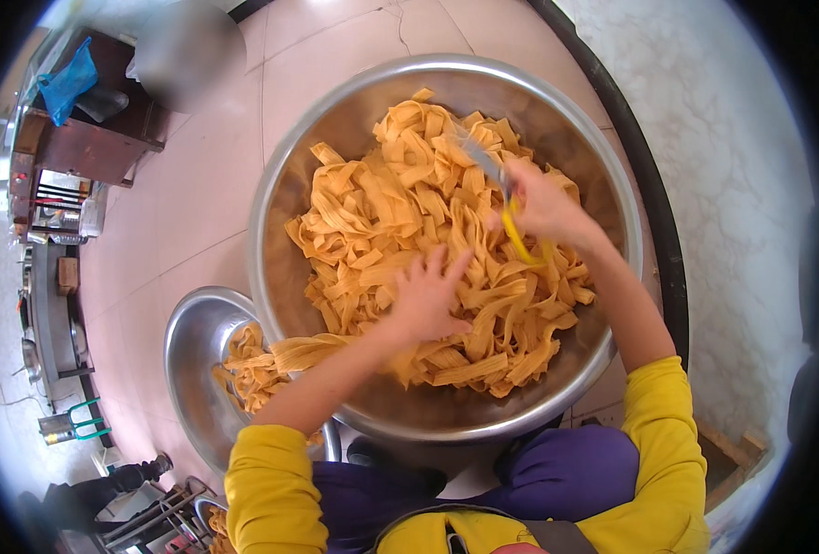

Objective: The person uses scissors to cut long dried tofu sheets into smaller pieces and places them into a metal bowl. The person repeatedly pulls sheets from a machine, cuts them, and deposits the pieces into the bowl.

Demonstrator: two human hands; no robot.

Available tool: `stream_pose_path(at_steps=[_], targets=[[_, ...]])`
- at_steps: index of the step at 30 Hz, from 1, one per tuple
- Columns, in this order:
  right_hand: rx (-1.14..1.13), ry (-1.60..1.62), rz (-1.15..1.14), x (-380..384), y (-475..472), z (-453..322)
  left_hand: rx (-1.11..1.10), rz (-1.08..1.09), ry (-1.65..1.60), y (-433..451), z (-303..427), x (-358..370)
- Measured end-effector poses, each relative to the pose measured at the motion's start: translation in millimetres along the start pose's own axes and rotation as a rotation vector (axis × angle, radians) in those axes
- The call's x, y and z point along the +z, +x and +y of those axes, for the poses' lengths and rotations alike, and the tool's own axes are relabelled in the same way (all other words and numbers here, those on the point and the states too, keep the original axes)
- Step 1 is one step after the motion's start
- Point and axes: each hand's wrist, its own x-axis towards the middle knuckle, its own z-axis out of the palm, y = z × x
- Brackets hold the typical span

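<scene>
A large steel basin (271, 201) on the floor holds a heap of flat, orange-yellow ribbed strips (381, 201), which look like tofu skin. My left hand (430, 298) lies over the middle of the heap, palm down with its fingers spread. To its upper right, my right hand (541, 201) grips scissors (516, 232) with yellow handles, the blades pointing up and left over the strips. Some strips hang over the basin's lower left rim towards a smaller steel basin (188, 367), which holds more strips beside my left forearm.
A marbled wall (714, 173) with a dark skirting stands close on the right. Dark wooden furniture (91, 149) with a blue plastic bag (70, 79) is at the upper left. A metal rack (167, 516) and another bowl of strips (219, 530) are at the lower left.
</scene>
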Motion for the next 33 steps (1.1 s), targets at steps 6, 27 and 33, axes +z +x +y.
stream_pose_path(at_steps=[6, 27, 33], targets=[[-0.072, -0.237, -0.481, 48, -77, -6, -0.116, -0.033, -0.565, 0, -11, 18], [0.084, 0.044, 0.153, -44, 2, 14, -0.321, 0.078, -0.787, -72, -107, -123], [0.259, -0.415, 0.054, -7, -9, 47, -0.31, 0.036, 0.346, -124, -112, -74]])
